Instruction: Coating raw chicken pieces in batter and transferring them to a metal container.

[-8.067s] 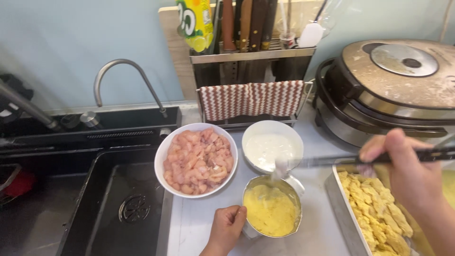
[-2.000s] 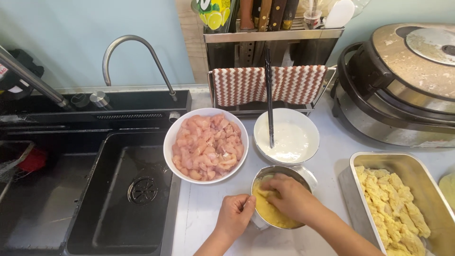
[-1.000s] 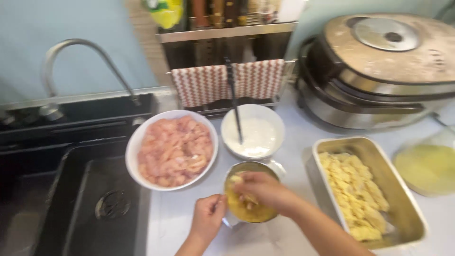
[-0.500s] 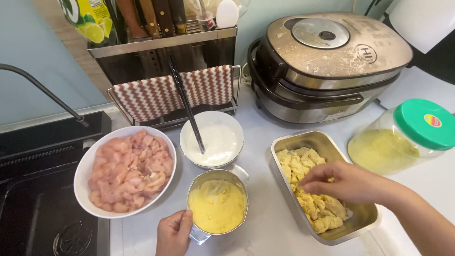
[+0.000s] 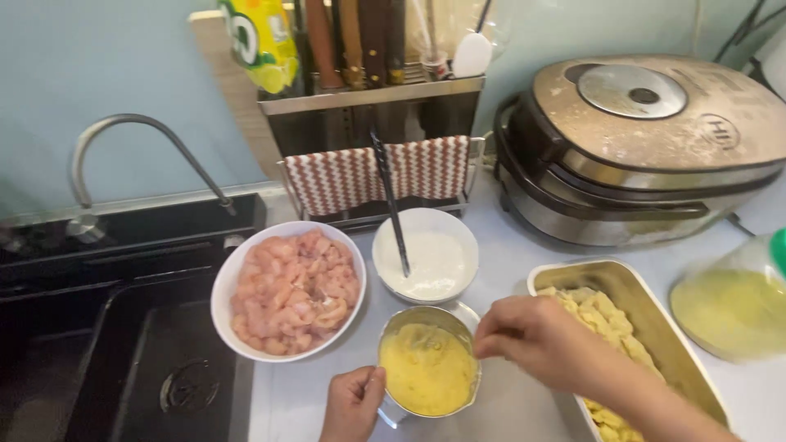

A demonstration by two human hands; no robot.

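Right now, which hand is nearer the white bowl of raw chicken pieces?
Left. The left hand grips the metal cup of yellow batter just below and right of the chicken bowl; the right hand is beyond the cup, by the metal tray.

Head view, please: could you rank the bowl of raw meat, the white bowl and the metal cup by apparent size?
1. Bowl of raw meat, largest.
2. White bowl and metal cup look alike; the cup sits nearer the camera, so unranked.
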